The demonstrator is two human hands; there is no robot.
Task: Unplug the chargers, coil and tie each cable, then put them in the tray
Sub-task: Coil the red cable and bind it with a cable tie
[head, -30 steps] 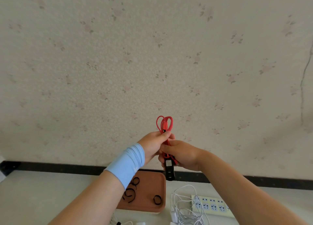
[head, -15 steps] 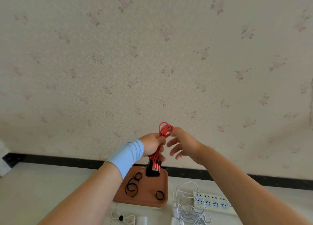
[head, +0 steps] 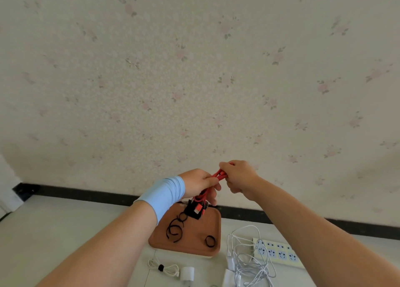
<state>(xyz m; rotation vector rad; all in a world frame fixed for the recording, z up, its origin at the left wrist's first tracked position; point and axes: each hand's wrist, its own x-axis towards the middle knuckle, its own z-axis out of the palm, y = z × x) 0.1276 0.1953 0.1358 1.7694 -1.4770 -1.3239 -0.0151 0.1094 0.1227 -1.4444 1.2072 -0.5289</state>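
I hold a coiled red cable (head: 218, 175) in the air above the brown tray (head: 194, 246). My left hand (head: 198, 185) grips the bundle's lower half, where a black charger block (head: 193, 211) and red plug ends hang down. My right hand (head: 238, 175) pinches the bundle's upper loops. In front of the tray lie a white cable tied with a black strap (head: 163, 267) and its white charger (head: 187, 274). A loose tangle of white cables (head: 249, 260) lies at the right.
Black strap loops (head: 174, 230) and a small black ring (head: 210, 241) lie in the tray. A white power strip (head: 276, 252) sits to the right on the pale table. Behind it all stands a flowered wall with a dark baseboard (head: 86, 192).
My right hand left the charger end, opened, and now pinches the top loops. The bundle has tilted right, and the view has tipped down, showing more of the table.
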